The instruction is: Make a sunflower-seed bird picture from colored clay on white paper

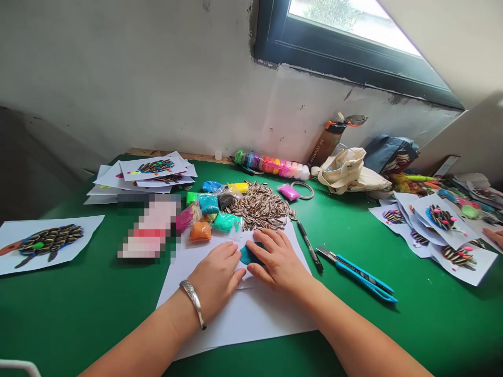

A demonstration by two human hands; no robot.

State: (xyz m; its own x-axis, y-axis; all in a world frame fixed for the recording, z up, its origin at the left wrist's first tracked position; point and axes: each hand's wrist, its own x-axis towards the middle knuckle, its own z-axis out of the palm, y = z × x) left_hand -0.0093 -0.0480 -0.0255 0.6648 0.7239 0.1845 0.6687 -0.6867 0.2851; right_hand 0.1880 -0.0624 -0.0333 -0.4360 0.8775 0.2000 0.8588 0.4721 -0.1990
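Note:
A flat piece of blue clay (250, 255) lies on white paper (251, 314) in front of me. My right hand (277, 259) rests over it with fingers stretched out and slightly apart, covering much of it. Close by on the left, my left hand (218, 272) lies palm down on the paper. Its fingers are extended and their tips are at the clay's left side. Just beyond the paper sit bags of coloured clay, including an orange bag (200, 231) and a green bag (228, 222), next to a heap of striped sunflower seeds (261, 204).
Right of the paper lie a black pen (309, 246) and a blue utility knife (359, 276), blade exposed. Seed pictures are stacked at back left (153, 167) and right (440, 220); another person's hand (494, 236) is at the right edge. A bottle (328, 141) stands by the wall.

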